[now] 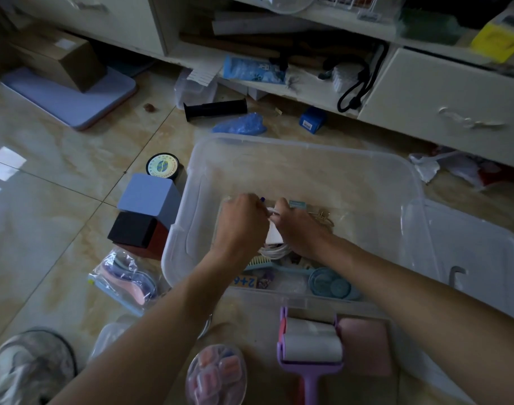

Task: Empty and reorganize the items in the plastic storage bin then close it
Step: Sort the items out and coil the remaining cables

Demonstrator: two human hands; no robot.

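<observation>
I see the clear plastic storage bin (302, 159) sitting open on the tiled floor (45, 200), its far half bare and its contents bunched against the near wall. Its lid (483, 258) lies flat just beside the right rim. Room to the left is tight: a blue box (150, 197) stacked on a black and red box (138, 235) stands against the left wall, with a round tin (163, 166) behind them and a clear pouch of combs (124, 279) lower down. Beyond the far rim a cabinet (442, 103) stands near. On my near side, a purple lint roller (309, 343) and a round clear case (216, 372) lie just outside the bin.

Both hands are inside the bin, close together. My left hand (242, 220) and right hand (296, 226) each have a narrow grip, fingers curled on a white charger with coiled cable (274, 244), which sits between and under them, above a teal comb (260, 263) and a round teal dish (331, 283).
</observation>
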